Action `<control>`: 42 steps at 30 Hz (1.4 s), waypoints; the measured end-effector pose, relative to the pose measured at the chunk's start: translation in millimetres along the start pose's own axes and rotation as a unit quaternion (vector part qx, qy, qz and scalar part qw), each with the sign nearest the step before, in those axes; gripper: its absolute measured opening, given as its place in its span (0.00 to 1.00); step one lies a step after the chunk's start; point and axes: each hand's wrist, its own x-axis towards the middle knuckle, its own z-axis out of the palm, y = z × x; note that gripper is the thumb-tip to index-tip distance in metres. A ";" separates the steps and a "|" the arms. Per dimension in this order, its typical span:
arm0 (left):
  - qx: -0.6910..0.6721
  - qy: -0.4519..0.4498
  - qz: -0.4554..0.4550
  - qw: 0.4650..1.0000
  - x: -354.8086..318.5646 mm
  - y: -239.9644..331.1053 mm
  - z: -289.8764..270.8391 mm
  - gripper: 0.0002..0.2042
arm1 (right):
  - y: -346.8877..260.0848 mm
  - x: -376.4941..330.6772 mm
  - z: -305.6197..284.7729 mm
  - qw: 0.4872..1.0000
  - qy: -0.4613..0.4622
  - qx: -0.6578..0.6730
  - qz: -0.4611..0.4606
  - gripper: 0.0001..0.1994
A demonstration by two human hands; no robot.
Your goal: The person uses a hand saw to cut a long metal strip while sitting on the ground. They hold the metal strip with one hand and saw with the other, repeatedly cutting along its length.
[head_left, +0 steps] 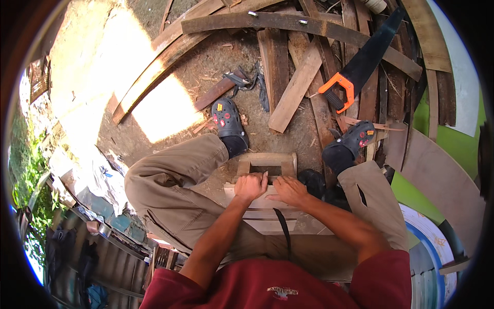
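Left hand (250,186) and right hand (289,190) working close together, fingers curling over and holding a wooden box (261,202), the box sitting between spread legs (175,167), an orange-handled saw (362,64) lying across planks (297,87) ahead.

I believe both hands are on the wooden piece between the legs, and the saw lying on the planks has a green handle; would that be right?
Not quite: in the head view, the saw's handle is orange, not green. The left hand and right hand are on the wooden piece, and the saw lies on the planks.
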 end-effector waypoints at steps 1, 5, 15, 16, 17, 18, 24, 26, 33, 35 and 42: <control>0.000 0.005 -0.002 1.000 7.8 10.9 -7.1 0.22 | 2.0 -2.9 -9.7 1.000 0.006 -0.012 0.013 0.33; -0.020 -0.008 -0.057 0.998 27.4 32.9 -20.4 0.23 | 15.5 2.8 -52.7 0.996 0.048 -0.066 -0.025 0.30; -0.025 0.077 0.012 0.997 47.3 59.4 -19.0 0.23 | 38.4 -9.1 -72.6 0.992 0.078 -0.095 -0.034 0.31; -0.021 0.087 0.036 0.995 51.0 59.7 -21.0 0.22 | 36.4 -10.7 -72.4 0.994 0.066 -0.088 -0.022 0.32; -0.002 0.061 0.047 0.997 52.9 58.9 -23.6 0.23 | 34.2 -11.6 -72.5 0.995 0.053 -0.081 -0.009 0.32; 0.004 0.059 0.048 0.997 52.1 59.4 -23.4 0.23 | 34.3 -10.3 -75.3 0.996 0.042 -0.075 0.000 0.32; 0.033 0.071 0.046 0.996 41.4 57.8 -15.7 0.24 | 29.6 -15.2 -62.1 0.995 0.055 -0.084 -0.004 0.34; 0.049 0.068 0.040 0.996 39.2 55.7 -13.8 0.24 | 35.2 -13.3 -61.2 0.991 0.099 -0.089 -0.034 0.33; 0.041 0.093 0.030 0.994 30.6 59.1 -20.9 0.24 | 28.3 -22.1 -49.8 0.983 0.151 -0.096 -0.045 0.30; 0.039 0.083 0.029 0.995 33.3 59.7 -21.3 0.24 | 24.5 -24.4 -49.2 0.983 0.156 -0.088 -0.027 0.30; 0.061 0.107 0.042 0.992 34.7 63.6 -21.7 0.25 | 24.6 -24.9 -46.3 0.972 0.209 -0.103 0.001 0.31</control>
